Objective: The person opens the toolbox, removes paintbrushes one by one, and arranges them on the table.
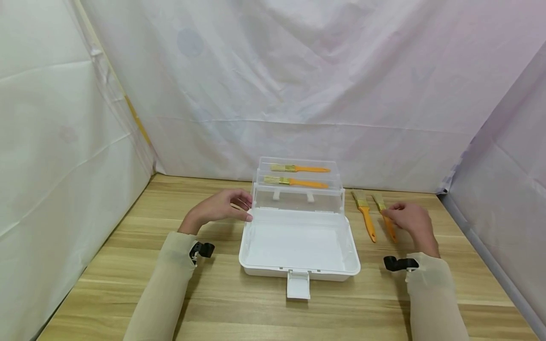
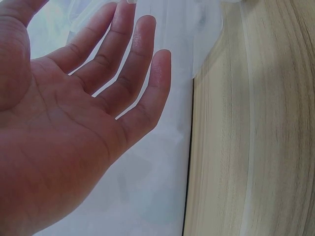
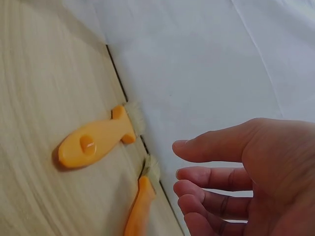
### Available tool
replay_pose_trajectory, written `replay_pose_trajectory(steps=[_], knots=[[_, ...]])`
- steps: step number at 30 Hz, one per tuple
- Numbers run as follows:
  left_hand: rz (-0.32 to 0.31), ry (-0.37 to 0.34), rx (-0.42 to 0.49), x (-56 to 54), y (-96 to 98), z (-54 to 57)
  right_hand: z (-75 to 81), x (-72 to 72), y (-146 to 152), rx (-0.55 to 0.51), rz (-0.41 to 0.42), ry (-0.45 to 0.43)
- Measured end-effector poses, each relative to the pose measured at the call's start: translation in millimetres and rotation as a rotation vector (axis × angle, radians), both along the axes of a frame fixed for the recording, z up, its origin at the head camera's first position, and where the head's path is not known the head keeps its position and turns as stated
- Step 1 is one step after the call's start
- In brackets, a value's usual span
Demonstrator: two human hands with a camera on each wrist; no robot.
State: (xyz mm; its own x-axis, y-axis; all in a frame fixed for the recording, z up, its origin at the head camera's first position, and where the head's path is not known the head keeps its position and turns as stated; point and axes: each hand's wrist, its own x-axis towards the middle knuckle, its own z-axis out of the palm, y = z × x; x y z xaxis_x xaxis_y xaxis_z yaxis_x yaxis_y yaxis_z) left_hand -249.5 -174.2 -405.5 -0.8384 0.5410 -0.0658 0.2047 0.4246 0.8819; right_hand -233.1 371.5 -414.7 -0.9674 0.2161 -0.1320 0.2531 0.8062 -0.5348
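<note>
A white plastic box [image 1: 298,274] stands with its clear lid raised. My left hand [image 1: 222,207] is at the box's back left corner, thumb and fingertips at the edge of the clear part. In the left wrist view, that hand's fingers [image 2: 130,81] are loosely bent, with the palm bare. My right hand [image 1: 410,220] hovers over the right-hand paintbrush [image 1: 390,229], which has an orange handle and pale bristles. A gap shows between thumb and fingers in the right wrist view, and nothing is held there. Left of it lies another paintbrush [image 1: 367,222].
In the box's raised clear trays lie an upper paintbrush [image 1: 309,169] and a lower paintbrush [image 1: 304,183]. The box's white latch [image 1: 298,285] hangs down in front. A pale curtain [image 1: 298,85] closes off the back of the wooden table [image 1: 239,312].
</note>
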Motion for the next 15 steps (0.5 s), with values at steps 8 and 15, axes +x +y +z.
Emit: replay_pose_trajectory(steps=[8, 15], knots=[[-0.009, 0.01, 0.001, 1.0, -0.3, 0.9, 15.8, 2.5, -11.7, 0.005, 0.075, 0.045], [-0.004, 0.006, 0.0, -0.8, -0.6, -1.2, 31.3, 5.5, -27.9, 0.06, 0.167, 0.114]])
